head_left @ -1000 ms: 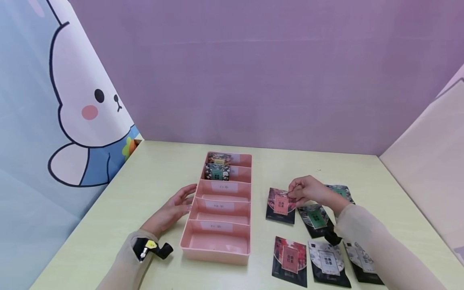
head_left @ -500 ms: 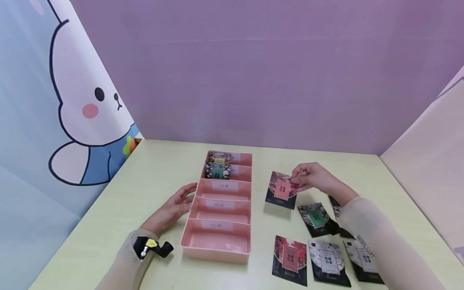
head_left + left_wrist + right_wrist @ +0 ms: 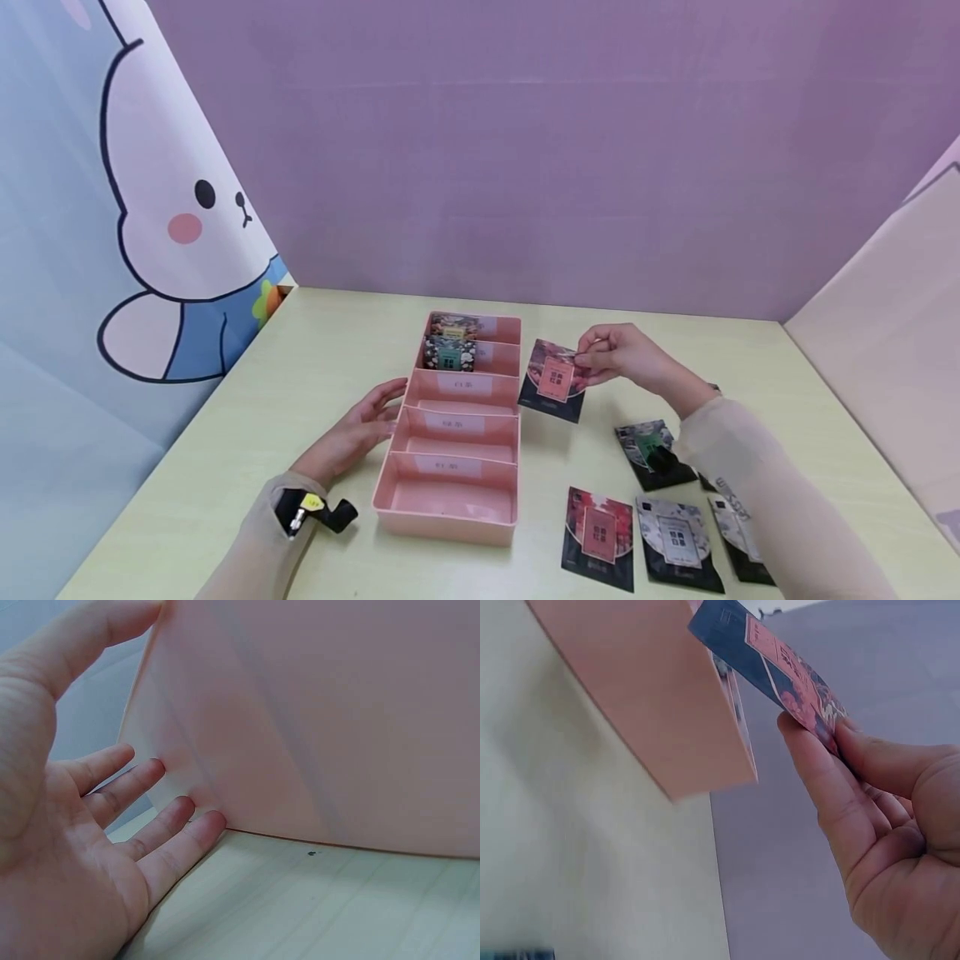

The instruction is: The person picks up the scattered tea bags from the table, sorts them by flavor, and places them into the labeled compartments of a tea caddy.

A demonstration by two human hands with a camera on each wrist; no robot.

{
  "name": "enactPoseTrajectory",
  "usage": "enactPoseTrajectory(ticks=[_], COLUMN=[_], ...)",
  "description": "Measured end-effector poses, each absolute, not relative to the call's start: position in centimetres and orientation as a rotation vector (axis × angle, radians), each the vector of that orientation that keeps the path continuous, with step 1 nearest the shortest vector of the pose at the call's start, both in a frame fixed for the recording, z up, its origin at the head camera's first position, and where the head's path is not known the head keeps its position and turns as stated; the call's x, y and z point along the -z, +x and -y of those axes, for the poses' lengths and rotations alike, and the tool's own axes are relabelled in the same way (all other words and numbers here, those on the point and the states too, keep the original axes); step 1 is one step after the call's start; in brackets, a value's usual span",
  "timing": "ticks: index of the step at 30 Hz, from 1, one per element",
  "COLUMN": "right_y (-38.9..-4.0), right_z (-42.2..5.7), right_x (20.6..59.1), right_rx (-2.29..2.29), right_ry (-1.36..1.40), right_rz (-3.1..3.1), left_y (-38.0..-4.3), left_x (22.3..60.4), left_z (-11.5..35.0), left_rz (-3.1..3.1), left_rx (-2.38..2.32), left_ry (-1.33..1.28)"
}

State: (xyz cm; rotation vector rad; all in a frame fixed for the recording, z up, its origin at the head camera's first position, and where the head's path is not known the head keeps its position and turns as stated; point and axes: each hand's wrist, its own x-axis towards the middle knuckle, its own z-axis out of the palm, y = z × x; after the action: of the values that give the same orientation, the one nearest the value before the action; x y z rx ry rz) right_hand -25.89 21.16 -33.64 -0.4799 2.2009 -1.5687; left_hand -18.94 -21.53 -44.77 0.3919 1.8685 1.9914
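Observation:
My right hand point(image 3: 626, 358) pinches a red-and-black tea packet point(image 3: 552, 379) by its upper right corner, between thumb and fingers. The packet hangs in the air just right of the pink divided box point(image 3: 446, 529). In the right wrist view the same tea packet point(image 3: 780, 664) tilts close to the box's wall point(image 3: 645, 697). My left hand point(image 3: 352, 437) touches the box's left side; in the left wrist view its fingertips point(image 3: 206, 825) rest straight against the wall. Two packets stand in the back compartments, a patterned one point(image 3: 453, 327) and a green-labelled one point(image 3: 450, 354).
More packets lie right of the box: a red one point(image 3: 598, 537), a white one point(image 3: 680, 543), another white one point(image 3: 742, 542) partly under the right sleeve, and a green-labelled one point(image 3: 648, 450). A purple backdrop point(image 3: 525, 167) rises behind the table.
My right hand has lifted the red-and-black packet off the table and carried it left to the box's right edge. The left hand stays in place.

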Motion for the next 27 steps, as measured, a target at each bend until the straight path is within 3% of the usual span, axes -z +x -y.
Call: enactPoseTrajectory(ticks=[27], right_y=[-22.6], right_z=[-11.3], right_x=[35.0], right_rx=[1.605], right_ry=[-0.623], right_rz=[-2.002], left_y=[-18.8], left_x=[44.7], left_z=[21.4], left_rz=[-1.906], left_rx=[-1.963], left_ry=[0.374])
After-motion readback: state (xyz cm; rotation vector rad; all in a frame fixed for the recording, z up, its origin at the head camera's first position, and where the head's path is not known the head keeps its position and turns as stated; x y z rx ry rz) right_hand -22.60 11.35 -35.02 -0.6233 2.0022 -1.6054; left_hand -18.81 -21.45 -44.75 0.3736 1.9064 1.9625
